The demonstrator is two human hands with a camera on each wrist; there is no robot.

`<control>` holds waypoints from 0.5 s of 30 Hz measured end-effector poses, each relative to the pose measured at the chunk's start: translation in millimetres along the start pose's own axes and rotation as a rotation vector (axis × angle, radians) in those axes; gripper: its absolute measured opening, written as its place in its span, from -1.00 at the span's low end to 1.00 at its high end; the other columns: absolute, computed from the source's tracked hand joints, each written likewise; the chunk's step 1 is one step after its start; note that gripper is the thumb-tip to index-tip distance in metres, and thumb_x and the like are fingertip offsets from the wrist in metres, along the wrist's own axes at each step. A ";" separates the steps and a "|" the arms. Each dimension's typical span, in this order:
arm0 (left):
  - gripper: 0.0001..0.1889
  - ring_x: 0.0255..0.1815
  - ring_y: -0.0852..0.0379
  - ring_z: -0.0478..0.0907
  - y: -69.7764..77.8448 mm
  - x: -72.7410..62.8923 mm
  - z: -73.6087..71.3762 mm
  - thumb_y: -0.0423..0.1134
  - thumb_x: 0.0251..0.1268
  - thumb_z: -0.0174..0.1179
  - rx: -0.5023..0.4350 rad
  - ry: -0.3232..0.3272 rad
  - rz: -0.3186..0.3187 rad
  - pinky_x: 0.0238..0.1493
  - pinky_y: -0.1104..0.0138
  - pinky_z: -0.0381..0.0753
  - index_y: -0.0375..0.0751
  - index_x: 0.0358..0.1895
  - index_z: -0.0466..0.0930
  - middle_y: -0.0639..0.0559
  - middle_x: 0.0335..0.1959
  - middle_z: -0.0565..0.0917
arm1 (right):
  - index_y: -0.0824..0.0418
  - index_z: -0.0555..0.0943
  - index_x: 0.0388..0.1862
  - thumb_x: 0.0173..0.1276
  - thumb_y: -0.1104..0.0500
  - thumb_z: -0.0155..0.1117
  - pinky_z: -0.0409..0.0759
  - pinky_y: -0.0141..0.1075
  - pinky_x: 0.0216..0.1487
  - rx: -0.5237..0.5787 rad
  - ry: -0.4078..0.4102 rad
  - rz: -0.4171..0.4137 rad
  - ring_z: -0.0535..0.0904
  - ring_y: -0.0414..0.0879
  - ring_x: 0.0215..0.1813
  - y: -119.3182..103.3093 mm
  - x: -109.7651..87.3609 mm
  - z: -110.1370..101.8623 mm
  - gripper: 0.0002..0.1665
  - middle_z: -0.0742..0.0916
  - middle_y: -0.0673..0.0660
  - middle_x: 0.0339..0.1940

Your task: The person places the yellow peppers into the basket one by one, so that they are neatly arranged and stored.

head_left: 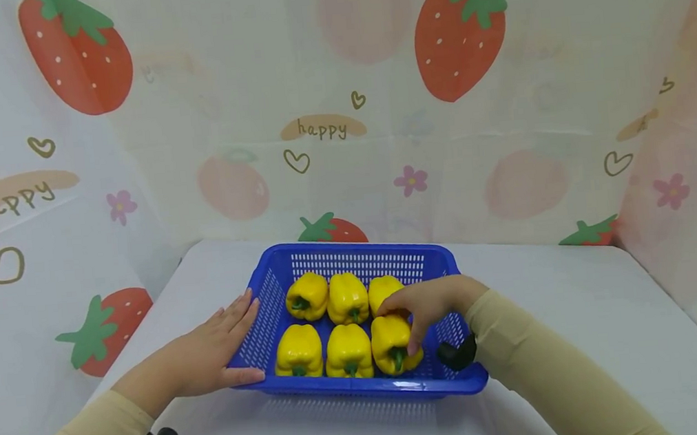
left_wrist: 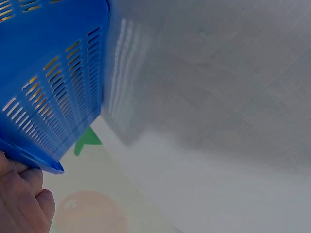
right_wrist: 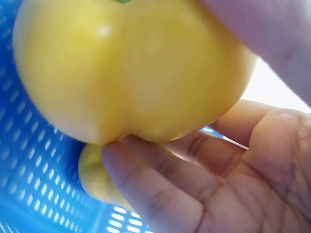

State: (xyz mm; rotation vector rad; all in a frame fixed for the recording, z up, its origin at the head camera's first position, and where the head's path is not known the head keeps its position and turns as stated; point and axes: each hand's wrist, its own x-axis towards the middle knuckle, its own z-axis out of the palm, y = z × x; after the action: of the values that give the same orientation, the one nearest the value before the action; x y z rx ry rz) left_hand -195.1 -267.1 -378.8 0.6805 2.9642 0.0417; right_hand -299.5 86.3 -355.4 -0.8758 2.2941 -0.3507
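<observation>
A blue slotted plastic basket (head_left: 357, 382) holds several yellow bell peppers (head_left: 349, 351) in two rows, their green stems toward the front. My right hand (head_left: 430, 307) reaches over the basket and grips the front-right bell pepper (head_left: 387, 342). In the right wrist view this pepper (right_wrist: 131, 73) fills the upper part, with fingers (right_wrist: 155, 189) bent against its lower side and the thumb across its upper right. My left hand (head_left: 207, 351) rests on the basket's left rim, fingers extended, thumb lying over the front-left corner. The left wrist view has that hand (left_wrist: 22, 199) against the rim.
The basket stands on a white-covered table (head_left: 583, 335). Behind and at both sides hangs a cloth backdrop (head_left: 334, 191) printed with strawberries, hearts and flowers. Another yellow pepper (right_wrist: 99, 177) lies below the gripped one in the right wrist view. Each wrist carries a black device (head_left: 456, 353).
</observation>
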 end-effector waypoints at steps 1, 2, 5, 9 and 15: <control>0.14 0.46 -0.10 -0.18 0.2 0.2 0.0 0.56 -0.06 -0.19 -0.002 -0.002 0.000 0.35 -0.02 -0.03 -0.23 0.44 -0.18 -0.15 0.47 -0.25 | -0.09 0.39 0.24 -0.10 -0.04 0.50 0.30 -0.16 0.28 0.003 -0.005 0.002 0.35 -0.19 0.14 0.4 0.6 1.1 -0.15 0.48 -0.18 0.14; 0.14 0.46 -0.10 -0.18 0.5 0.4 0.0 0.56 -0.06 -0.19 -0.002 -0.004 0.000 0.35 -0.02 -0.03 -0.22 0.45 -0.18 -0.15 0.47 -0.25 | -0.08 0.39 0.24 -0.10 -0.04 0.50 0.30 -0.17 0.27 0.003 -0.011 0.003 0.35 -0.20 0.13 0.8 1.2 2.1 -0.15 0.49 -0.18 0.13; 0.14 0.46 -0.10 -0.18 1.0 0.6 -0.3 0.56 -0.06 -0.19 -0.004 -0.009 0.000 0.35 -0.02 -0.03 -0.22 0.45 -0.18 -0.15 0.47 -0.25 | -0.08 0.39 0.23 -0.10 -0.05 0.49 0.30 -0.17 0.28 0.004 -0.025 0.009 0.37 -0.20 0.11 2.3 3.0 4.6 -0.16 0.50 -0.19 0.11; 0.14 0.46 -0.11 -0.17 1.8 0.2 -1.5 0.56 -0.06 -0.18 -0.008 -0.011 -0.004 0.35 -0.02 -0.03 -0.22 0.45 -0.19 -0.15 0.47 -0.25 | -0.12 0.38 0.23 -0.11 -0.05 0.49 0.29 -0.15 0.28 0.003 -0.040 0.028 0.35 -0.19 0.11 4.3 5.3 6.2 -0.16 0.49 -0.19 0.10; 0.13 0.45 -0.13 -0.16 3.3 -0.9 -3.6 0.53 -0.04 -0.14 -0.016 -0.011 -0.002 0.34 -0.04 -0.03 -0.25 0.44 -0.17 -0.17 0.47 -0.24 | -0.13 0.40 0.19 -0.13 -0.05 0.50 0.31 -0.12 0.27 -0.022 -0.089 0.031 0.36 -0.18 0.09 3.1 7.9 9.1 -0.17 0.50 -0.18 0.05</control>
State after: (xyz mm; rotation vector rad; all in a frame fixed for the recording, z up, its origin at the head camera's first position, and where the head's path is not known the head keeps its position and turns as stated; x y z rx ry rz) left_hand -193.3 -264.5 -375.0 0.6731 2.9514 0.0610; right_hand -299.6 83.2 -367.4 -0.8491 2.2307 -0.2687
